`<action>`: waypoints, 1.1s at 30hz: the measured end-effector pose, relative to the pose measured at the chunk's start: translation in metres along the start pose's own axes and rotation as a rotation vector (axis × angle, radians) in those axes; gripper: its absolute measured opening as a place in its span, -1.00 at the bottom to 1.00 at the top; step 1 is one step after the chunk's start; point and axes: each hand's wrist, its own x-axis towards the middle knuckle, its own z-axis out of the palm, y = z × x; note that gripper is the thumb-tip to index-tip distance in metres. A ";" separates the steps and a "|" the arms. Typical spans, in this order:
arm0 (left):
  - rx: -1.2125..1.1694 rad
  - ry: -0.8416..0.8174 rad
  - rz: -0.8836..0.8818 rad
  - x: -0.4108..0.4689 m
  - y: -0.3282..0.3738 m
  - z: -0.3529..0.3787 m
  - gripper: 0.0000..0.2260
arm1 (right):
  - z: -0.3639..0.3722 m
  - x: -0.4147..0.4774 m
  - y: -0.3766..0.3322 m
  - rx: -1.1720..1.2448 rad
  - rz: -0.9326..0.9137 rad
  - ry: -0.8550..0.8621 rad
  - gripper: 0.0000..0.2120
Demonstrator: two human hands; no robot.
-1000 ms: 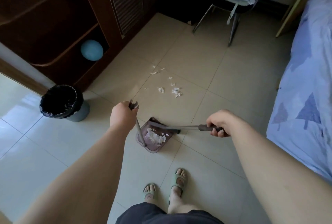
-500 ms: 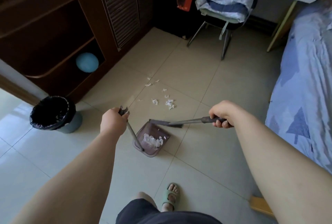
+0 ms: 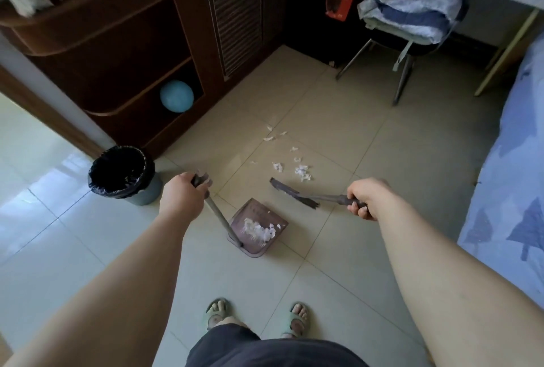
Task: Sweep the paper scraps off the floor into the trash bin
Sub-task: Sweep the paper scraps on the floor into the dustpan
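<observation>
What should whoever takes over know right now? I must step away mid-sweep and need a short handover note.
Left hand grips the long handle of the dustpan, which is down on the floor tiles and holds a pile of swept scraps.
Right hand grips the hand broom, bristles just short of the loose paper scraps.
Trash bin stands at left.
Done: some scraps collected.
Left: sweep in the rest, tip the dustpan into the bin.
</observation>
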 end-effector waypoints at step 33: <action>0.188 -0.143 0.127 0.078 -0.091 -0.094 -0.82 | 0.143 -0.107 -0.040 -0.238 0.101 -0.207 -0.89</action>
